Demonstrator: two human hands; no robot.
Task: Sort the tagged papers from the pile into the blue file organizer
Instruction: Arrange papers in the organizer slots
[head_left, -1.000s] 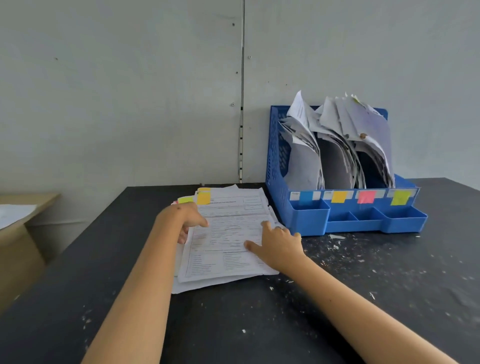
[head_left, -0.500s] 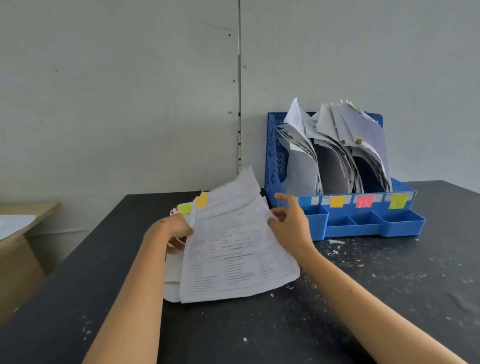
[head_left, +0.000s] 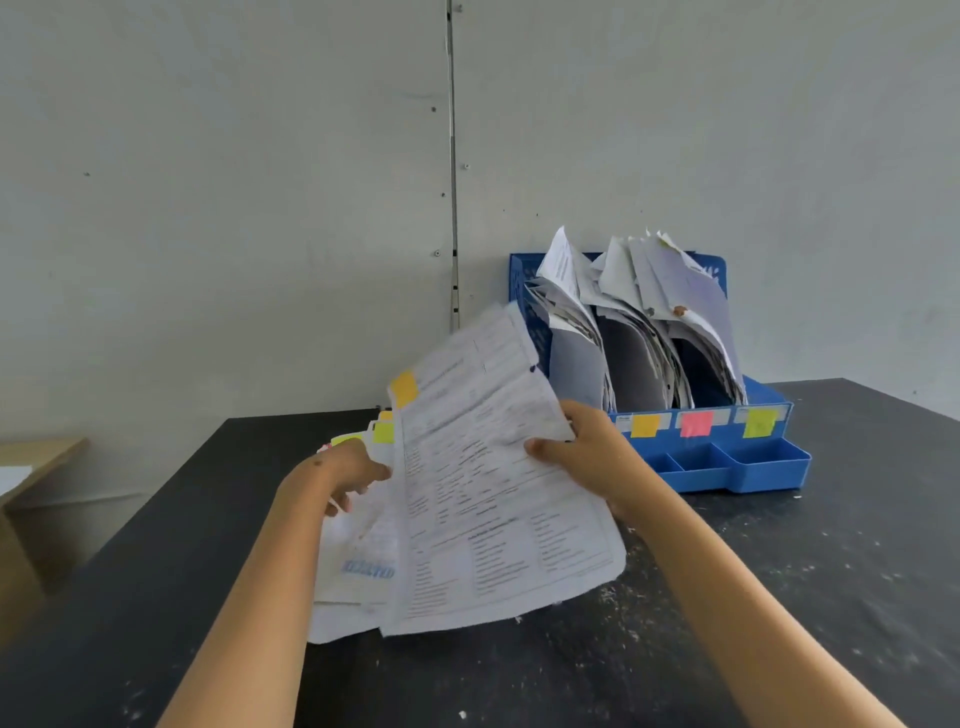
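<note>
Right hand (head_left: 587, 457) pinched the sheet (head_left: 488, 483), tilted up, hiding the organizer's (head_left: 737, 467) left label; left hand (head_left: 343, 473) gripped the pile (head_left: 353, 566) on the desk (head_left: 779, 597).

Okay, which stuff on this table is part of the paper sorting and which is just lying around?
Part of the job:
lifted sheet with orange tag, held by right hand
paper pile under left hand
blue file organizer with coloured labels

Just lying about:
wooden desk at left
white scraps on black table
</note>
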